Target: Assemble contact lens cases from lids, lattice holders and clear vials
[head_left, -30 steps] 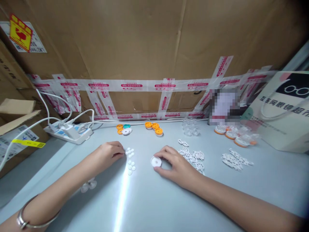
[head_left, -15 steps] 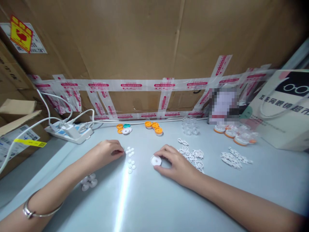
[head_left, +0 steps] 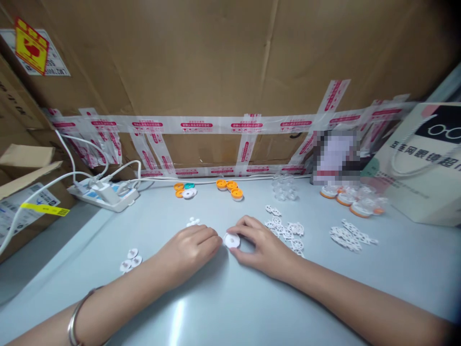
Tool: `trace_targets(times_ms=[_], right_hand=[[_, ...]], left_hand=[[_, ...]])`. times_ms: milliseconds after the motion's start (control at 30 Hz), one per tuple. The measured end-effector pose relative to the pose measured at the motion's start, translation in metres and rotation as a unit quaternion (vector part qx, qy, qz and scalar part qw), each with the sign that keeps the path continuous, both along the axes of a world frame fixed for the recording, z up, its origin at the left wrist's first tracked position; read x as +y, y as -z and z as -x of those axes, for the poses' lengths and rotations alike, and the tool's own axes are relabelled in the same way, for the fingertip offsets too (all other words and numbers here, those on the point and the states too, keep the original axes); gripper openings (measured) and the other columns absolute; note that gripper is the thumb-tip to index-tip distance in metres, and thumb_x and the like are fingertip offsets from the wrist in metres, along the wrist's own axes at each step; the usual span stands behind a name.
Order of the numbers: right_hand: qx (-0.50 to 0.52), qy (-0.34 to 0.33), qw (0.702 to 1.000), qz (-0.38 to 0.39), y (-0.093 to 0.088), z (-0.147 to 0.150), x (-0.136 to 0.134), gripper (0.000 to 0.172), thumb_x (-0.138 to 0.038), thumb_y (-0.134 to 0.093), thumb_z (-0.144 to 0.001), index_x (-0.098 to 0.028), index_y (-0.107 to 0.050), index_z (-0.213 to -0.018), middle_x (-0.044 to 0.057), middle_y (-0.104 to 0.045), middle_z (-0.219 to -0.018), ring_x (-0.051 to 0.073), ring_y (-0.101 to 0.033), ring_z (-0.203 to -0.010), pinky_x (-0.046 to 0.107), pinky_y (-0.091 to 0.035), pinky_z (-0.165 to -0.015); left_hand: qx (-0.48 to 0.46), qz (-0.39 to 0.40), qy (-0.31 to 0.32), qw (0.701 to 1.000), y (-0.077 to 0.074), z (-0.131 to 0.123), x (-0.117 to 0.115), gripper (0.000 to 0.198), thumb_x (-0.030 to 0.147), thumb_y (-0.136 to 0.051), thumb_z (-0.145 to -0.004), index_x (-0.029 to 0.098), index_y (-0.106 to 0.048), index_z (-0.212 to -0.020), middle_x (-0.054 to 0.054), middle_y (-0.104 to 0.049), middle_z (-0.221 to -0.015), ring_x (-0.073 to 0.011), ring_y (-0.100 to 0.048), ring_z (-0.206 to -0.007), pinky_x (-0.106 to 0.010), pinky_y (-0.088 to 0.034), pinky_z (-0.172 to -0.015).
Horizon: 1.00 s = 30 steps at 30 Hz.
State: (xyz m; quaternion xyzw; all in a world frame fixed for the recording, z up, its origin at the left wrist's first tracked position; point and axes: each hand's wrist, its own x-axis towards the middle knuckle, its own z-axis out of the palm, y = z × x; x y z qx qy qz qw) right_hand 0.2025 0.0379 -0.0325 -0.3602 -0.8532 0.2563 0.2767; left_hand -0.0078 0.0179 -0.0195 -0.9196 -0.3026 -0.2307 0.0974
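Note:
My right hand (head_left: 261, 245) rests on the grey table and pinches a white round disc (head_left: 232, 240) between thumb and fingers. My left hand (head_left: 190, 250) lies just left of the disc, its fingers curled together and their tips almost touching it; what they hold, if anything, is hidden. Small white buttons (head_left: 193, 222) peek out behind the left hand. A heap of white wheel-shaped parts (head_left: 288, 233) lies right behind my right hand.
Orange, teal and white discs (head_left: 185, 191) and more orange discs (head_left: 230, 187) sit at the back. Clear cups (head_left: 284, 187), a power strip (head_left: 108, 194), a paper bag (head_left: 421, 163), white parts (head_left: 351, 235) and three white caps (head_left: 130, 259) surround the hands.
My left hand has moved right, from the small white buttons to just beside the white disc. My right hand has kept its hold on the disc in place.

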Motion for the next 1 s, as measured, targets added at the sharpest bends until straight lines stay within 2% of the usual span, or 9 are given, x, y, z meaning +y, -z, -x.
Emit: trace_targets(times_ms=[167, 600, 900, 1000], right_hand=[[0.003, -0.012, 1.000, -0.003, 0.0002, -0.0008, -0.0003, 0.031, -0.018, -0.058, -0.074, -0.021, -0.061, -0.105, 0.005, -0.054, -0.093, 0.017, -0.053, -0.090, 0.030, -0.044, -0.083], [0.015, -0.010, 1.000, 0.005, 0.0000, 0.0005, -0.0005, 0.032, -0.017, -0.060, -0.072, -0.020, -0.063, -0.104, 0.005, -0.055, -0.091, 0.017, -0.055, -0.086, 0.030, -0.046, -0.081], [0.008, -0.012, 1.000, 0.018, -0.0011, 0.0005, -0.0007, 0.030, -0.018, -0.058, -0.074, -0.019, -0.062, -0.104, 0.005, -0.054, -0.091, 0.016, -0.054, -0.087, 0.029, -0.045, -0.081], [0.005, -0.013, 1.000, 0.021, -0.0022, 0.0002, -0.0013, 0.030, -0.017, -0.058, -0.074, -0.018, -0.063, -0.103, 0.005, -0.054, -0.091, 0.016, -0.054, -0.088, 0.029, -0.044, -0.082]], left_hand=[[-0.037, -0.024, 0.025, 0.999, 0.0066, -0.0048, 0.0049, 0.016, 0.011, -0.043, -0.088, 0.014, -0.058, -0.086, -0.005, -0.063, -0.071, -0.0139, -0.060, -0.067, -0.025, -0.048, -0.063], [0.020, -0.051, 0.054, 0.997, 0.0079, -0.0037, 0.0076, 0.016, 0.011, -0.044, -0.088, 0.013, -0.058, -0.093, -0.007, -0.066, -0.080, -0.0165, -0.060, -0.073, -0.028, -0.045, -0.064], [0.019, -0.034, 0.074, 0.996, 0.0062, -0.0031, 0.0063, 0.018, 0.010, -0.044, -0.088, 0.012, -0.057, -0.100, -0.009, -0.067, -0.090, -0.0178, -0.060, -0.077, -0.030, -0.047, -0.066], [-0.007, -0.015, 0.060, 0.998, 0.0061, 0.0002, 0.0074, 0.021, 0.006, -0.043, -0.087, 0.012, -0.056, -0.101, -0.009, -0.066, -0.090, -0.0170, -0.059, -0.080, -0.030, -0.046, -0.069]])
